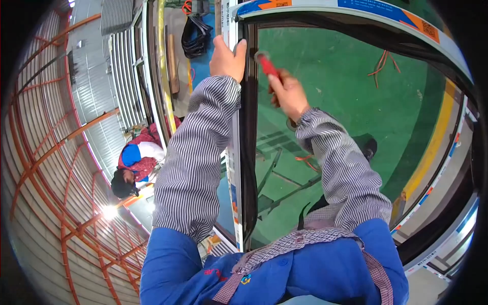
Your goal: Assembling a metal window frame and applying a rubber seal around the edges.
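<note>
Blue jacket [325, 264] nearest, frame [330, 7] beyond.
Clasping left bar [248, 127] with left hand [227, 63]; gripping red-handled tool [268, 66] in right hand [291, 95] with fingers closed.

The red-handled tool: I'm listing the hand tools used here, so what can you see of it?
The red-handled tool has a smooth-looking, perhaps plastic, red handle and a small, rounded greyish head, too blurred to identify. It slants, its head up and to the left, near the dark bar; whether they touch is unclear. The right hand grips it, hiding the handle's lower part.
</note>
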Tool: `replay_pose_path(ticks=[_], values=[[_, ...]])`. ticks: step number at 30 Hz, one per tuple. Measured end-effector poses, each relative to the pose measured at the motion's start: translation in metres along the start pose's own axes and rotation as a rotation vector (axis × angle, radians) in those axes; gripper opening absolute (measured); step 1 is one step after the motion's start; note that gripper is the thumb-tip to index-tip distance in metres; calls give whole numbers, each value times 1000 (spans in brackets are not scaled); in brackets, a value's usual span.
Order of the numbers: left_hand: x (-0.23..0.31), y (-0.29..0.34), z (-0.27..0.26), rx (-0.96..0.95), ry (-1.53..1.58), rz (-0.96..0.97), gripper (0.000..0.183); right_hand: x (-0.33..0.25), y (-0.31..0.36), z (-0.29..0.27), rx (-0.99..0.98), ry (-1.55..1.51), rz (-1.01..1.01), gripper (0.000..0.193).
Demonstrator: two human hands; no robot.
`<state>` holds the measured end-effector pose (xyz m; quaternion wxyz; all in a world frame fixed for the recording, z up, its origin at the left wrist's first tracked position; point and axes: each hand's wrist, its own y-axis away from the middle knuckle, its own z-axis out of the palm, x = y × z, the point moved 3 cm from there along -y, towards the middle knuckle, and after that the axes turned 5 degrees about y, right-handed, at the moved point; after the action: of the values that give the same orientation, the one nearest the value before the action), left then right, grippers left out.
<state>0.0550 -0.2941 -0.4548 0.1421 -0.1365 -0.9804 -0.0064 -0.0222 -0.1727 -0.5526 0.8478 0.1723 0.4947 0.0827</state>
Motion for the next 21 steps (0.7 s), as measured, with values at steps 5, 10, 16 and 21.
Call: replay_pose_path(ticks=[5, 10, 16, 21], values=[[4, -11, 3, -2, -100, -101, 48, 1, -11, 4, -104, 331, -55, 34], [-2, -13, 4, 18, -40, -34, 51, -32, -79, -5, 133, 510, -201, 39], [-7, -9, -1, 30, 64, -18, 41, -23, -42, 7, 407, 249, -360, 31], [-13, 1, 3, 38, 405, 7, 31, -55, -52, 11, 455, 486, -362, 32]])
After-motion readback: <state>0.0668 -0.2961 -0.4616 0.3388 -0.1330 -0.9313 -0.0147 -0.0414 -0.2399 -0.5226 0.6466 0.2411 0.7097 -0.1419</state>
